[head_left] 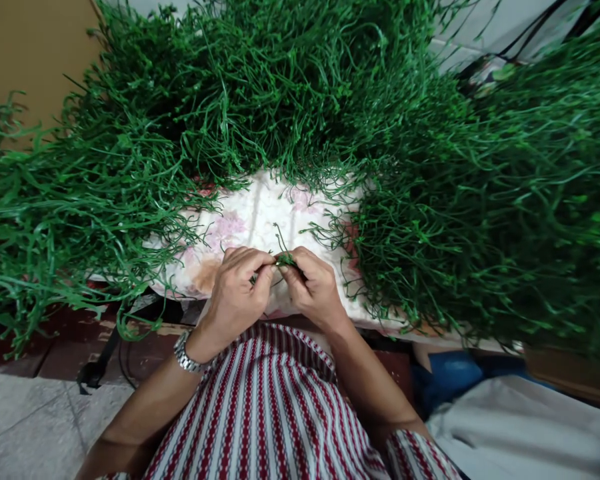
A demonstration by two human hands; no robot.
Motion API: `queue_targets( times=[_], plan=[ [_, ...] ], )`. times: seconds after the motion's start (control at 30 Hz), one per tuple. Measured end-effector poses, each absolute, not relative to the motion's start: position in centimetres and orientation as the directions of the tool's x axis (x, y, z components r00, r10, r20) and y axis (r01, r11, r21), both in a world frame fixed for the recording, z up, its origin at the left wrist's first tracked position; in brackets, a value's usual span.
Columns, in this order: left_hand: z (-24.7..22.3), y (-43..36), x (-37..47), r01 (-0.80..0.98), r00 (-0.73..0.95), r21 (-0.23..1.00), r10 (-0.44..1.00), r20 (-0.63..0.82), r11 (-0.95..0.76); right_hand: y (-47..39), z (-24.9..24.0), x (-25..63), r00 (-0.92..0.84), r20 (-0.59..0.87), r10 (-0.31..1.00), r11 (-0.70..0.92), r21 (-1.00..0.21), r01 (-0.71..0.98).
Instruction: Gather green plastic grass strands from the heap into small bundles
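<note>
My left hand [241, 285], with a metal watch [187, 353] on the wrist, is closed in a pinch. Against it, fingertip to fingertip, my right hand [312, 287] pinches too. Between them is a small green artificial plant stem [285, 259], one thin end sticking up past the fingers. Most of the stem is hidden by my fingers. Both hands are just above the near edge of a table with a white flower-patterned cover [271, 210].
Heaps of green plastic-looking stems surround the bare patch of cover: a left heap [80, 200], a back heap [280, 87] and a right heap [490, 227]. Some stems hang over the front edge. Dark cables [533, 30] run at back right. Grey fabric [520, 427] lies at lower right.
</note>
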State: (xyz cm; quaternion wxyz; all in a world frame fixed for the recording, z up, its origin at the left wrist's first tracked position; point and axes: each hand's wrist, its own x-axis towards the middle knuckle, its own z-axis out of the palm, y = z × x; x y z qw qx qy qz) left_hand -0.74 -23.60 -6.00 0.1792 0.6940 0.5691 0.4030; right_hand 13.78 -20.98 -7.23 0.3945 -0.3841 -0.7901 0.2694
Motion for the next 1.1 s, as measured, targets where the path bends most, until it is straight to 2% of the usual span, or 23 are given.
queue_targets(
  times=[0.13,0.27,0.37,0.47,0.53,0.6,0.8,0.93,1.1],
  plan=[
    [-6.0,-23.6,-0.7,0.612,0.010,0.753,0.955,0.295,-0.239,-21.1,-7.2,13.9,-0.386,0.398,0.832,0.534,-0.762,0.365],
    [-5.9,-23.6,-0.7,0.652,0.089,0.702,0.949,0.303,-0.286,-21.4,-7.3,13.9,-0.378,0.415,0.828,0.553,-0.717,0.424],
    [-6.2,-23.4,-0.9,0.703,0.185,0.602,0.915,0.357,-0.377,-21.4,-7.3,14.0,-0.427,0.405,0.808,0.578,-0.684,0.445],
    [-7.0,-22.9,-1.2,0.767,0.307,0.427,0.858,0.412,-0.479,-21.6,-7.1,14.4,-0.469,0.360,0.807,0.572,-0.673,0.468],
    [-7.8,-22.2,-1.6,0.793,0.378,0.314,0.825,0.420,-0.522,-22.0,-6.6,14.8,-0.472,0.325,0.820,0.544,-0.699,0.464],
    [-8.7,-21.4,-2.3,0.822,0.376,0.263,0.828,0.416,-0.505,-22.5,-6.0,15.4,-0.480,0.315,0.819,0.527,-0.742,0.413],
    [-9.6,-20.1,-3.3,0.817,0.260,0.396,0.880,0.397,-0.420,-22.5,-5.2,16.6,-0.422,0.291,0.859,0.452,-0.818,0.356],
    [-9.0,-20.1,-2.8,0.767,0.094,0.546,0.901,0.424,-0.337,-21.8,-5.4,16.7,-0.440,0.269,0.857,0.415,-0.865,0.281],
    [-8.6,-20.4,-2.8,0.619,-0.055,0.752,0.944,0.327,-0.224,-21.9,-5.5,16.8,-0.427,0.280,0.860,0.441,-0.828,0.346]
  ],
)
